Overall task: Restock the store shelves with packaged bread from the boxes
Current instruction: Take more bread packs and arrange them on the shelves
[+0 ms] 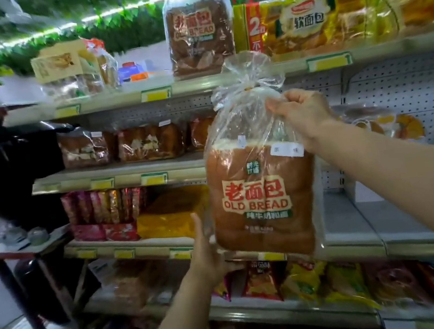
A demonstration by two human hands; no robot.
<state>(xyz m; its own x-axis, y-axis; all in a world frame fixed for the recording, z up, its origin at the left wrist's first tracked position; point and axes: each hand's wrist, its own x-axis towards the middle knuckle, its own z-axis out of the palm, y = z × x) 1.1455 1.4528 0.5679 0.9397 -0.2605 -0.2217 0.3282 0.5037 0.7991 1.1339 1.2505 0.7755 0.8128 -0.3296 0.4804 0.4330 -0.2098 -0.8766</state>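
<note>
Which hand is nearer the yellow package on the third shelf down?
Left. The left hand is just right of the yellow package; the right hand is higher and farther right.

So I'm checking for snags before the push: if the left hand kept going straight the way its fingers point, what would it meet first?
Probably the held Old Bread bag: the left hand already touches its lower left edge. Past that lies the yellow package on the shelf, though depth is unclear.

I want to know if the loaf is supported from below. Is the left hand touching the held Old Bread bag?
Touching. The head view shows the left hand with fingers against the lower left edge of the Old Bread bag, no gap visible.
</note>
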